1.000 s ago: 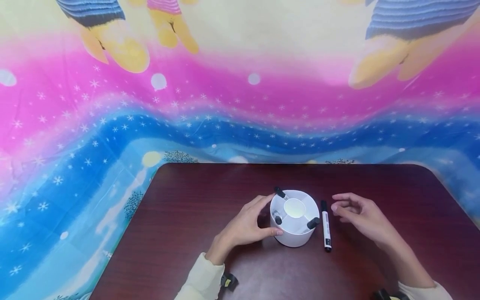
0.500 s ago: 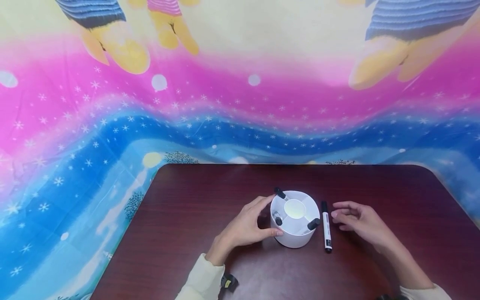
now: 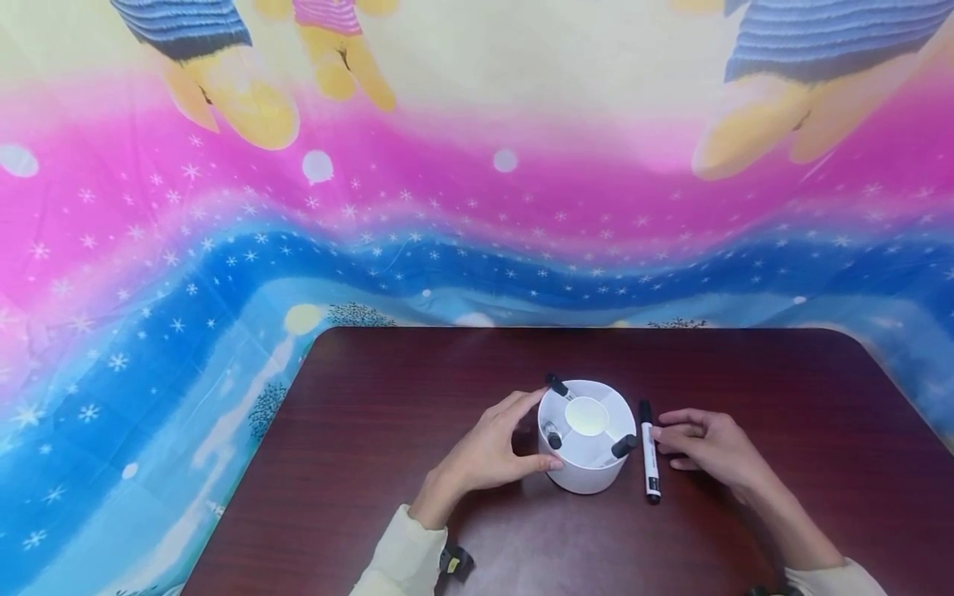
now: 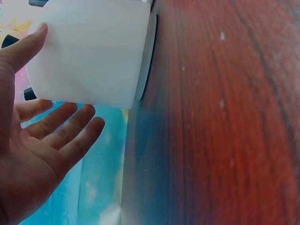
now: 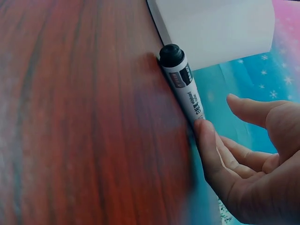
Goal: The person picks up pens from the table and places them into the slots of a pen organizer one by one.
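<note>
A white round pen holder (image 3: 585, 478) stands on the table with a pale disc in its middle. Three black-ended markers lean inside it, one of them a near-right marker (image 3: 623, 445). My left hand (image 3: 492, 447) holds the holder from its left side, thumb on the near wall and fingers toward the far side. Right of the holder lies a white marker (image 3: 649, 455) with black ends. Beside that marker is my right hand (image 3: 711, 447), fingers loosely bent; in the right wrist view a fingertip (image 5: 204, 129) overlaps the marker's barrel, but no grip around it shows.
The dark reddish-brown table (image 3: 417, 372) has a rounded back edge. Behind it hangs a colourful cloth (image 3: 447, 190) with cartoon figures and snowflakes. A black strap piece (image 3: 456, 561) shows at the left wrist.
My right hand has come down and slightly left, closer to the lying marker. The left hand and the pen holder have stayed in place.
</note>
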Demonstrator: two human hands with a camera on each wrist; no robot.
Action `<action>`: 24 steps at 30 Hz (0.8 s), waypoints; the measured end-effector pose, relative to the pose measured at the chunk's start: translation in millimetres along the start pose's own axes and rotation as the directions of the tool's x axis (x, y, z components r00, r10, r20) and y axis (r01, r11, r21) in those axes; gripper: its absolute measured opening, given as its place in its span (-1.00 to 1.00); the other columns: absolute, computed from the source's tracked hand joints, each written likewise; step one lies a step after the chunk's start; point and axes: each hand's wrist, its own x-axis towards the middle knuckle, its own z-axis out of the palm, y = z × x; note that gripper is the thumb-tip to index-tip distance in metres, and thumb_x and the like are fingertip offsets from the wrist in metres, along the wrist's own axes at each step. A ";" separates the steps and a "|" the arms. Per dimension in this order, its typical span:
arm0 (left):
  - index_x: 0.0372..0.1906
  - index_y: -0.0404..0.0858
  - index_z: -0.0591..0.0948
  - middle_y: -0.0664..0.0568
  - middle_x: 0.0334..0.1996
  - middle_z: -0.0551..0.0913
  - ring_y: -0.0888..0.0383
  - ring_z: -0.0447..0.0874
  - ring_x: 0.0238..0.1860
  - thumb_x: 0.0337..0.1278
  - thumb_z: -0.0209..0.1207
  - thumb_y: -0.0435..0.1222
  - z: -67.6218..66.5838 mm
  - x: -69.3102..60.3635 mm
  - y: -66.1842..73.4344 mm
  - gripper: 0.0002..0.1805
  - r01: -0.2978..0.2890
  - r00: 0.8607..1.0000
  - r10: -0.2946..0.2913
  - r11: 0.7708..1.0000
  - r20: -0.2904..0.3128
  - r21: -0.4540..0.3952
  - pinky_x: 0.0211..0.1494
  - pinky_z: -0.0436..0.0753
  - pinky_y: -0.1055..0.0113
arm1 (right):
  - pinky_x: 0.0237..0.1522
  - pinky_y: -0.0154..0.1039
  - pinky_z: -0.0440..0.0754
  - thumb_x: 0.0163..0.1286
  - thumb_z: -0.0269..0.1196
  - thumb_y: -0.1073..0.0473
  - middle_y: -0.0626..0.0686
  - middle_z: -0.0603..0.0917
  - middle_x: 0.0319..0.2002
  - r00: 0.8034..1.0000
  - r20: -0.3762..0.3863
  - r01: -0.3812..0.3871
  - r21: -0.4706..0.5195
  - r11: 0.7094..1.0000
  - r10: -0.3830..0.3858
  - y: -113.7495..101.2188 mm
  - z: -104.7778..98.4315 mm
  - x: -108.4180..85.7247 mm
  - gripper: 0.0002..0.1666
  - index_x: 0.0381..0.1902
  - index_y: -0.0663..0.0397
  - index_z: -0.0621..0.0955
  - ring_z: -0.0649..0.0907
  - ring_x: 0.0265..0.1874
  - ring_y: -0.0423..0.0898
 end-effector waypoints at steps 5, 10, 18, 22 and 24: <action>0.69 0.09 0.28 0.15 0.40 0.58 0.16 0.51 0.47 0.13 0.55 0.11 -0.2 0.0 0.8 0.06 -0.002 1.000 0.002 1.000 0.002 -0.007 0.57 0.53 0.05 | -0.24 -0.17 0.86 0.50 0.44 0.05 0.21 0.84 -0.03 1.000 -0.019 -0.020 -0.030 0.999 0.020 0.8 3.2 1.7 -0.25 0.37 0.51 0.50 0.83 -0.20 -0.19; 0.69 0.10 0.29 0.15 0.40 0.58 0.17 0.52 0.46 0.13 0.55 0.10 0.1 0.0 0.5 0.06 -0.007 1.000 0.007 1.000 0.001 -0.005 0.56 0.54 0.06 | -0.29 -0.17 0.86 0.41 0.51 -0.04 0.21 0.86 -0.06 0.998 -0.057 -0.032 -0.108 0.994 0.026 -0.7 8.0 3.7 -0.19 0.34 0.46 0.55 0.85 -0.22 -0.14; 0.68 0.10 0.30 0.15 0.40 0.58 0.16 0.51 0.47 0.12 0.56 0.09 -0.3 0.1 0.5 0.05 -0.001 1.000 0.001 1.000 0.002 -0.014 0.56 0.53 0.06 | -0.39 -0.19 0.83 0.30 0.58 0.04 0.11 0.87 -0.25 0.996 -0.092 -0.006 -0.251 0.968 -0.018 -8.6 13.1 6.3 -0.30 0.19 0.44 0.64 0.81 -0.43 -0.10; 0.67 0.12 0.31 0.16 0.40 0.59 0.18 0.51 0.47 0.11 0.57 0.06 -0.7 -0.2 0.9 0.05 0.009 1.000 -0.009 0.999 0.004 -0.035 0.57 0.52 0.06 | -0.34 -0.19 0.84 0.34 0.53 0.15 0.16 0.87 -0.21 0.997 -0.071 -0.005 -0.217 0.976 -0.010 -10.9 12.5 5.8 -0.39 0.19 0.47 0.63 0.82 -0.37 -0.10; 0.68 0.12 0.30 0.16 0.40 0.58 0.18 0.51 0.46 0.12 0.57 0.07 -0.7 -0.5 1.1 0.05 0.006 1.000 -0.006 1.000 0.005 -0.030 0.57 0.53 0.06 | -0.30 -0.18 0.86 0.37 0.49 0.20 0.20 0.87 -0.16 0.998 -0.056 -0.008 -0.183 0.983 -0.003 -11.4 10.8 5.0 -0.42 0.21 0.49 0.61 0.83 -0.32 -0.09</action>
